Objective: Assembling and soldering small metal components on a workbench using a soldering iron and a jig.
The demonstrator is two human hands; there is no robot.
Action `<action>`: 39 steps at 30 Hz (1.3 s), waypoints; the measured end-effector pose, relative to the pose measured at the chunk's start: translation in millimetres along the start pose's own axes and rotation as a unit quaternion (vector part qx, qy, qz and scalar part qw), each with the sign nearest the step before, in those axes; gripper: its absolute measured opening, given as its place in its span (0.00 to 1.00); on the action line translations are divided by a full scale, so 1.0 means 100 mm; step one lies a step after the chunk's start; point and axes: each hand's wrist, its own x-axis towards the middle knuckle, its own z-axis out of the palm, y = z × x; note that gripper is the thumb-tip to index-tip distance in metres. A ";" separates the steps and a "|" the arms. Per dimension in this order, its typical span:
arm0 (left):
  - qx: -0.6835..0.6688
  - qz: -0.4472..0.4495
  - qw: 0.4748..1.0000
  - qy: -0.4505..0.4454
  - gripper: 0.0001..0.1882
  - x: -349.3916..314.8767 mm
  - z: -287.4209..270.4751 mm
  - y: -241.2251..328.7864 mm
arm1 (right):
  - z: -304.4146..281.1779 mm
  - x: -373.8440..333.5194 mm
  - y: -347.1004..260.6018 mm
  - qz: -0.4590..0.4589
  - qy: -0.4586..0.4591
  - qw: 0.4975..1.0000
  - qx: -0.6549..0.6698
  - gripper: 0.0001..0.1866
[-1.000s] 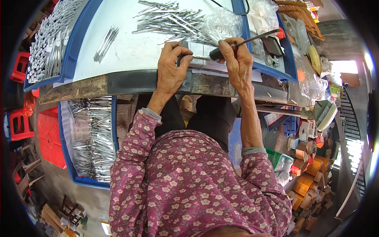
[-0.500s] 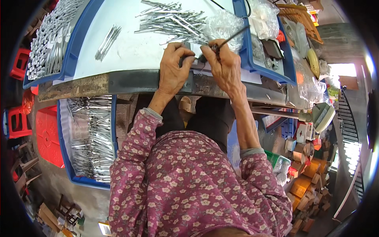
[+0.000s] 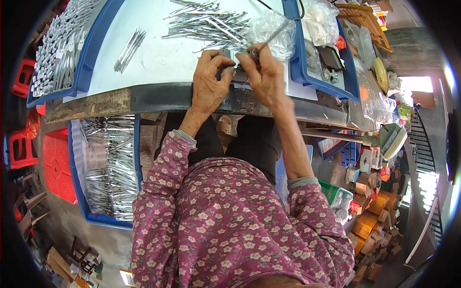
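Note:
Near the table's front edge my left hand (image 3: 210,80) is closed, thumb and fingertips pinched on a small dark piece (image 3: 221,72) mostly hidden by them. Just right of it, my right hand (image 3: 267,77) grips a thin dark rod (image 3: 278,32), blurred, which slants up and right from the fingers. The fingertips of both hands nearly meet. Beyond them lies a loose heap of thin silvery metal strips (image 3: 209,24). A smaller bundle of strips (image 3: 129,50) rests on the white sheet to the left.
A blue tray (image 3: 85,72) of packed metal parts stands left on the table; another blue tray (image 3: 353,86) holds plastic bags on the right. Clear plastic wrap (image 3: 271,33) lies beyond my right hand. Below the table edge, a blue crate (image 3: 108,220) holds more strips beside a red stool (image 3: 57,165).
My right hand has shifted slightly left and up, and the rod has tilted steeper. My left hand has barely moved.

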 end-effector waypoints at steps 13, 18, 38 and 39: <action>0.012 0.011 1.000 0.001 0.05 0.00 -0.04 0.02 | -0.51 -0.44 -0.02 0.134 0.126 0.971 0.152 0.09; 0.069 0.052 0.996 0.013 0.05 -0.01 -0.03 0.00 | -0.59 -0.92 0.07 0.210 0.160 0.950 0.166 0.07; 0.150 0.095 0.984 0.009 0.06 -0.01 0.04 0.05 | 0.10 -2.40 0.83 0.452 0.066 0.875 0.158 0.14; 0.151 0.095 0.984 0.009 0.06 -0.01 0.05 0.05 | 0.13 -2.40 0.87 0.422 0.082 0.895 0.121 0.13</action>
